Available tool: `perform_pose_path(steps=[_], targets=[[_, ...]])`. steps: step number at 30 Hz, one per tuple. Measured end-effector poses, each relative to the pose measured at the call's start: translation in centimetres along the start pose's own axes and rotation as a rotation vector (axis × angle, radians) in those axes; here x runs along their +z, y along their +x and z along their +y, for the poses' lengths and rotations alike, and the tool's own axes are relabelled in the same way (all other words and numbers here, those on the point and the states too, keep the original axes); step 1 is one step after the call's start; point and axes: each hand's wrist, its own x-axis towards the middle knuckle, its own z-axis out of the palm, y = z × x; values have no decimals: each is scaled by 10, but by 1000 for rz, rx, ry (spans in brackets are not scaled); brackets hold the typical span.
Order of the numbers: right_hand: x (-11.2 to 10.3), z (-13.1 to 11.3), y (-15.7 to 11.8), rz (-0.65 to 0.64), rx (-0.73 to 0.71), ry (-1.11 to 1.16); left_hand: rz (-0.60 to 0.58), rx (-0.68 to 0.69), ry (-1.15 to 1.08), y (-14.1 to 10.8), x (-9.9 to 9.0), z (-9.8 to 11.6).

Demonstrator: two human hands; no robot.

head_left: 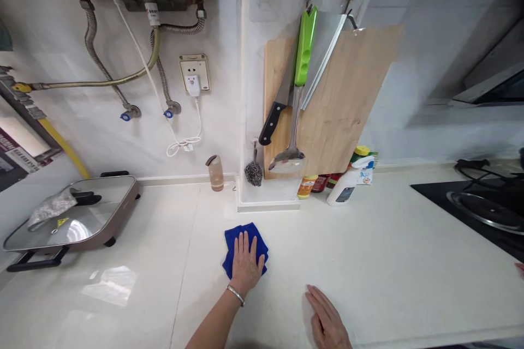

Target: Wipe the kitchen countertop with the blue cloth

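My left hand (245,263) lies flat on a folded blue microfibre cloth (245,251), pressing it onto the pale stone countertop (172,283). The cloth shows around the fingers, and a silver bangle (235,295) circles my left wrist. My right hand (326,318) rests flat on the countertop with its fingers together, holding nothing. It lies to the right of the cloth and does not touch it.
Behind the hands stand a steel scourer (254,172), a soap dispenser (215,173), and several bottles (344,188). A knife and spatula hang over a wooden cutting board (344,98). A lidded electric pan (69,215) sits left; a gas hob (478,210) sits right.
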Motion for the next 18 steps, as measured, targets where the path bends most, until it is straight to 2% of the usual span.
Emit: perform_pose_path(steps=[2,5,8,11,14,18], targets=[[0,-1,-1,-8,33,14,-44,52,-6,-16,-11,2],[-2,-6,-2,-37,95,44,-118,167,-23,-53,-40,-4],[-7,-12,-1,-73,148,71,-214,253,-21,-93,-75,-23],[-11,-17,0,-101,185,79,-264,240,17,-113,-101,-50],[-12,-18,0,-93,170,73,-234,167,67,-107,-105,-74],[-11,-14,0,-56,83,33,-167,99,77,-67,-84,-95]])
